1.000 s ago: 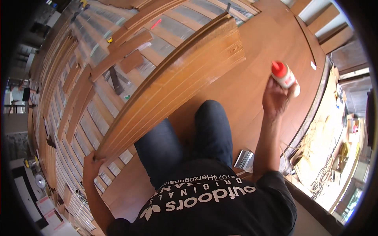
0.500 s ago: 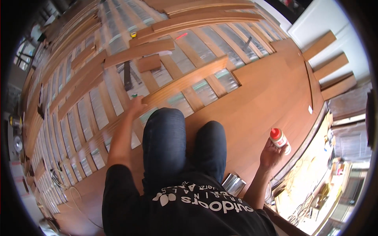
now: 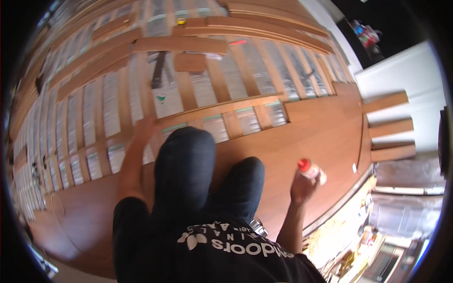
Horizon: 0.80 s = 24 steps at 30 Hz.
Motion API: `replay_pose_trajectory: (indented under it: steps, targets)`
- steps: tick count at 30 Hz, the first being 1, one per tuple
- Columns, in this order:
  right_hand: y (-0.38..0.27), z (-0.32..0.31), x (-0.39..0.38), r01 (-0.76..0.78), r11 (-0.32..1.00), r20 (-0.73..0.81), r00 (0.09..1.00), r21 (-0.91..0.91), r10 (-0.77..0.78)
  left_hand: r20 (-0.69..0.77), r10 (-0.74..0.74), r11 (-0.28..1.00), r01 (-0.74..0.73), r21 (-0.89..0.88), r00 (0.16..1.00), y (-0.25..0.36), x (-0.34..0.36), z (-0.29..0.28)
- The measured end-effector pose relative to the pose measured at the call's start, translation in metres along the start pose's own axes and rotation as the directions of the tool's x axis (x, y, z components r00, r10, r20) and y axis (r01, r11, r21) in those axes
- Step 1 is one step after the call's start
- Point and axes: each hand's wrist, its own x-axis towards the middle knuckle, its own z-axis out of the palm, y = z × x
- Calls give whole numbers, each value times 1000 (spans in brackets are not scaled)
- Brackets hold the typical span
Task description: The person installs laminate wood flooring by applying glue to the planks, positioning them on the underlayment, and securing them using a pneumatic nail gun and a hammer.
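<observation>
A long wooden floorboard (image 3: 222, 106) lies tilted across the joists in front of my knees, its grooved edge showing. My left hand (image 3: 148, 127) is closed on this board to the left of my knee, its fingers blurred. Off to the right, my right hand (image 3: 303, 188) is wrapped round a white glue bottle (image 3: 315, 172) with a red cap. It holds the bottle leaning to the left above the laid brown flooring (image 3: 283, 141), apart from the board.
Beyond the board run bare joists (image 3: 222, 87) with silvery sheeting between them. Loose planks (image 3: 179, 45), a short offcut (image 3: 190, 62), a dark flat tool (image 3: 159, 70) and a yellow tape measure (image 3: 181, 21) lie there. Board pieces (image 3: 390, 127) stand out by the white panel at right.
The floorboard has come down lower, closer to the laid flooring, with my left hand still on it. My right hand and the glue bottle have shifted left in view. The whole view has turned.
</observation>
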Motion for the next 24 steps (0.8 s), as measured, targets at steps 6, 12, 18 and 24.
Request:
replay_pose_trajectory:
  steps: [6,12,18,24]
  targets:
    - [79,90,45,-264,963,272,924,-53,269,46,-97,988,90,122,994,-92,-29,-62]
    - [221,156,49,-484,803,315,747,-346,586,108,-165,985,169,-28,980,-124,-30,-43]
    - [439,241,-17,-550,615,195,635,-565,747,111,-28,998,21,63,993,-139,-40,-72]
    - [700,346,-122,-536,319,267,176,-781,948,-148,-172,984,177,20,974,-190,-74,-66]
